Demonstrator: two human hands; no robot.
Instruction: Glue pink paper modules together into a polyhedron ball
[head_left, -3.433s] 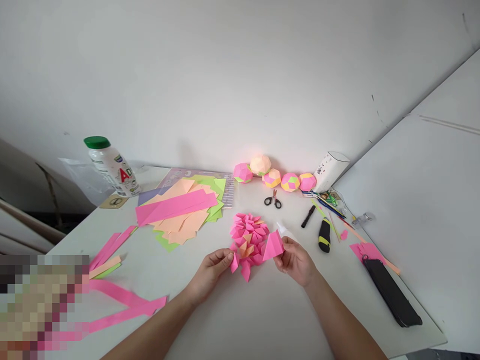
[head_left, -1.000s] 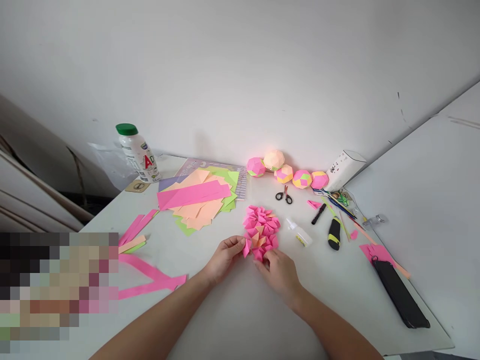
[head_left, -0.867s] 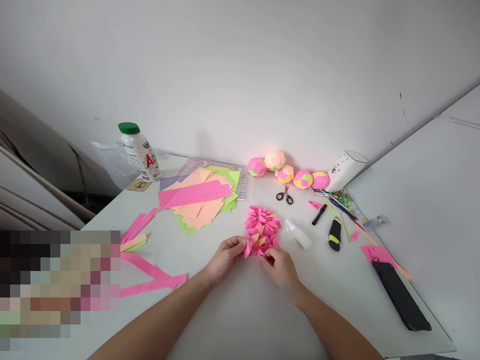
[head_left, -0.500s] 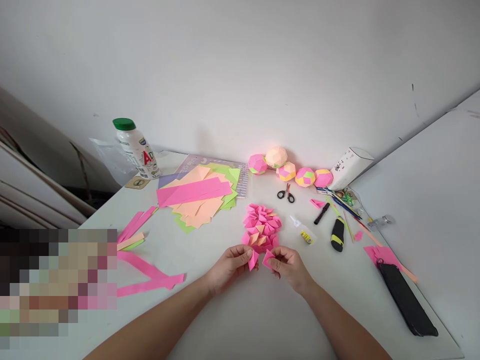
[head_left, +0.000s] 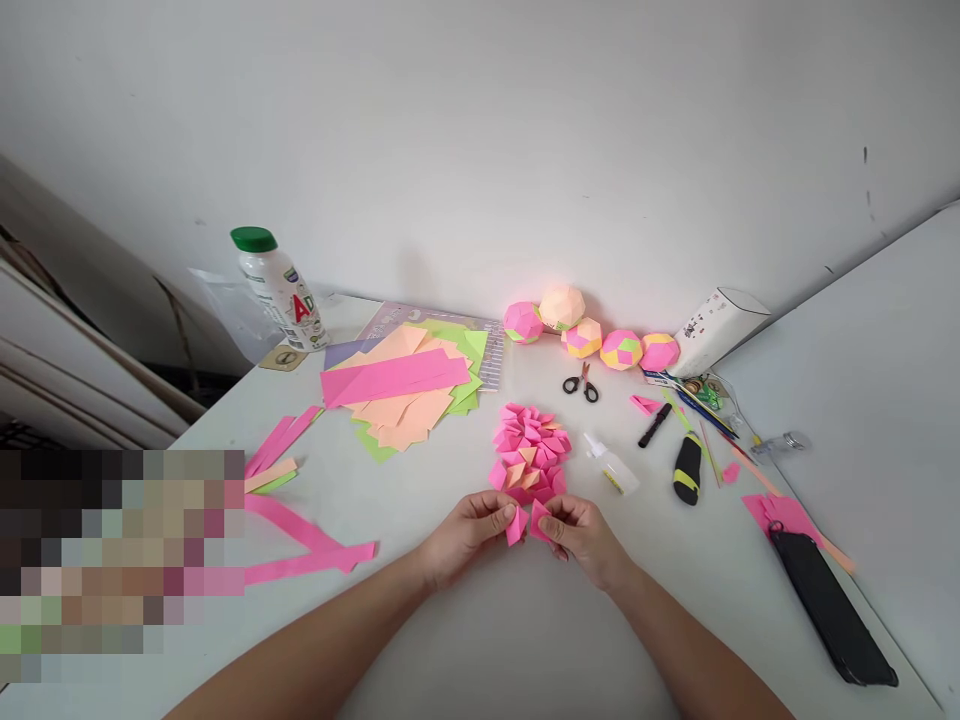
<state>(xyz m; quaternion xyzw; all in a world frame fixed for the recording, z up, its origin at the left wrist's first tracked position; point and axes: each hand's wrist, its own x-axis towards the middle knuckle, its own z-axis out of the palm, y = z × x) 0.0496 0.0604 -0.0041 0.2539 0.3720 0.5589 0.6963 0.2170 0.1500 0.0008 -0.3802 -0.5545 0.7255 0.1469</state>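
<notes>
Between thumb and fingers, my left hand [head_left: 472, 535] pinches a folded pink paper piece [head_left: 517, 526]. My right hand [head_left: 587, 535] is closed on a second folded pink paper piece [head_left: 538, 520]. The two pieces are held close together, with a narrow gap between them. Just beyond my fingers lies a pile of folded pink paper pieces [head_left: 529, 435], with a few peach ones among them. A glue bottle [head_left: 613, 468] lies on its side to the right of the pile. Small scissors [head_left: 583, 384] rest behind it.
Stacked paper sheets [head_left: 405, 385] and pink strips [head_left: 311, 530] lie to the left. A white bottle with a green cap [head_left: 281, 290] stands at the back left. Several faceted paper balls [head_left: 561, 307] line the wall. A cutter [head_left: 687, 470] and a black case [head_left: 832, 605] are at right.
My hands have brought the two pink pieces slightly closer together. The glue bottle appears rolled a little, its label less visible. The whole view has shifted slightly.
</notes>
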